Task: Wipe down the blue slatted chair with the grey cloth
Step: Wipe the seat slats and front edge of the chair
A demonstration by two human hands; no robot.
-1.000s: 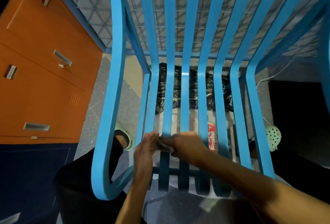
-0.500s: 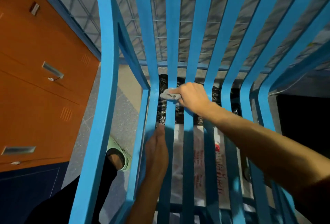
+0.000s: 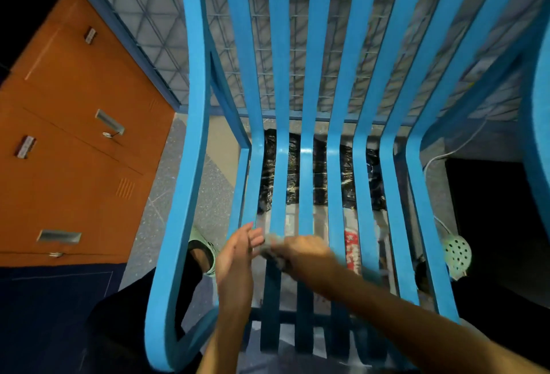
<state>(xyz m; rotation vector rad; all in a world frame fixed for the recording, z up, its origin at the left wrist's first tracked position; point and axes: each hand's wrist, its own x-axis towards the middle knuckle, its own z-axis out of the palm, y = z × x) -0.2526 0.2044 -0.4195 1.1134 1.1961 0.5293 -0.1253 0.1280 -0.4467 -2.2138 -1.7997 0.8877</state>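
Right hand [image 3: 306,254] gripped bunched grey cloth [image 3: 272,250] against seat slat [image 3: 278,195] near front of blue slatted chair [image 3: 308,105]. Left hand [image 3: 238,251] lay open, fingers straight, just beside cloth. Likely best: firm pressure, full-length strokes along each slat, edges included, left hand steadying chair.

The blue slatted chair [image 3: 279,105] fills the view from above, its back slats running far and its seat slats near. At the near end of the seat, the right hand [image 3: 306,254], blurred, grips the grey cloth [image 3: 272,247] against a left-side slat. The left hand [image 3: 238,251] lies just left of the cloth, fingers straight. A black wrapped bundle [image 3: 320,177] shows beneath the seat. An orange cabinet [image 3: 74,165] stands at left, with a wire mesh panel [image 3: 154,16] beyond it.
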